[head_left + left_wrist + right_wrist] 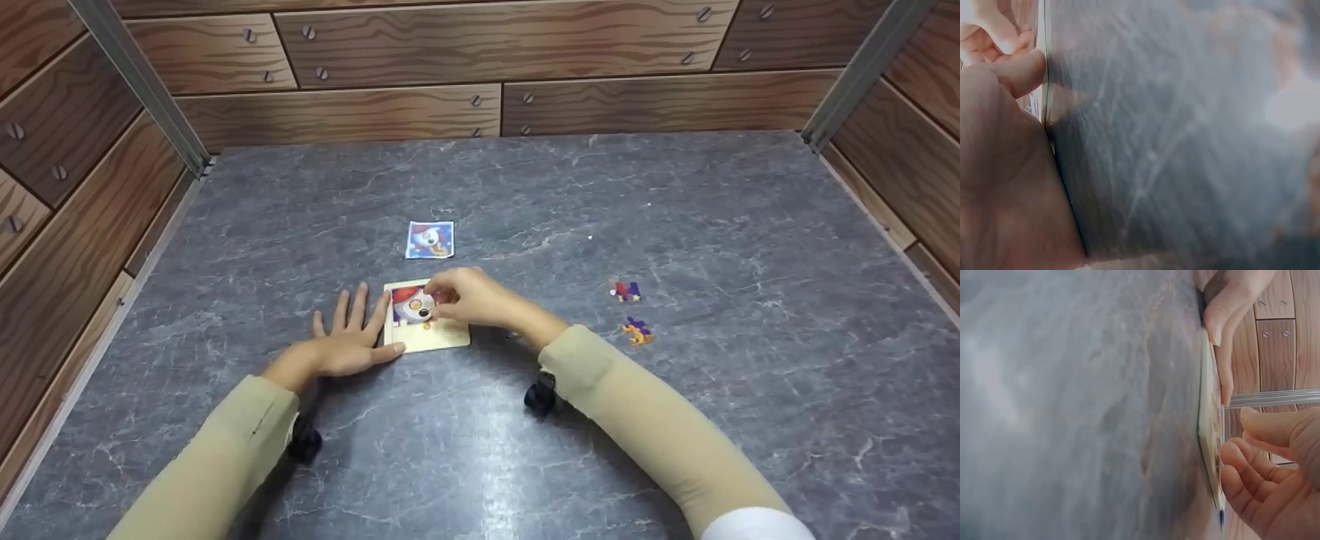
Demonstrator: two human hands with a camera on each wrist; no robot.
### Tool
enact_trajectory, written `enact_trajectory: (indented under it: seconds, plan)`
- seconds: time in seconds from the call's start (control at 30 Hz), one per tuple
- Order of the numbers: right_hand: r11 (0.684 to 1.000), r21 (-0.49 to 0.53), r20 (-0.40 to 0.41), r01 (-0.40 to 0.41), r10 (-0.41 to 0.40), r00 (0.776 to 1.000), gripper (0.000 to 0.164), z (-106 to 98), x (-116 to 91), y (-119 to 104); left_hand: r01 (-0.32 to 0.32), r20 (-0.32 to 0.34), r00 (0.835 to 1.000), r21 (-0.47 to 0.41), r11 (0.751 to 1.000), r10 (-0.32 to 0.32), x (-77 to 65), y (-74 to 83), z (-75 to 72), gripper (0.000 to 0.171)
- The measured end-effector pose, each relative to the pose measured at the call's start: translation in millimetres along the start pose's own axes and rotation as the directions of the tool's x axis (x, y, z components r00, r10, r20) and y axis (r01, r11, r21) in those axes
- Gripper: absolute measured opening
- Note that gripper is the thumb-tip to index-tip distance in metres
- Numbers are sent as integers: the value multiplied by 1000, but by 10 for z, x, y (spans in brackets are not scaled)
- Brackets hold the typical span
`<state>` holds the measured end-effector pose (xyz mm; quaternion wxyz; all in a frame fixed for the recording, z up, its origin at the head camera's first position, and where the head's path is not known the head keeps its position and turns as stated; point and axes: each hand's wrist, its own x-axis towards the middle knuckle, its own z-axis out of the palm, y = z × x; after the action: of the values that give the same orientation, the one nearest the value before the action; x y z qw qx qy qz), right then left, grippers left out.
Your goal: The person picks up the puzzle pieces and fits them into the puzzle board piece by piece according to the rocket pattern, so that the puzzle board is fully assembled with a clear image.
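Observation:
A shallow cream puzzle tray (pixel 442 341) lies on the table, its upper part filled with pieces showing a white cartoon face (pixel 415 306) and red shapes. My left hand (pixel 345 341) rests with spread fingers along the tray's left edge, thumb on its lower left corner. Over the tray's upper right part, my right hand (pixel 472 296) bends its fingers down at the puzzle. In the right wrist view, curled fingertips (pixel 1231 475) are right at the tray's edge; I cannot tell whether a piece is between them. That hand hides the picture's right side.
Beyond the tray lies a small printed picture card (pixel 430 240) with a similar face. To the right are a red and purple puzzle piece (pixel 626 291) and a purple and orange one (pixel 637 331). Wood-patterned panels (pixel 495 45) enclose the table's back and sides.

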<state>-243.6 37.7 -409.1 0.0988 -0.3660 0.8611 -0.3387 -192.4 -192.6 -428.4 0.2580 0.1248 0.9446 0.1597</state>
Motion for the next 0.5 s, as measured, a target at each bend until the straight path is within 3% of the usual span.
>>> enact_trajectory:
  seconds: [0.5]
  plan:
    - [996,69,-71,-56,61,996,26,-231,-238,134,0,13,1000,-5,1000,0,-39,42,-30,94]
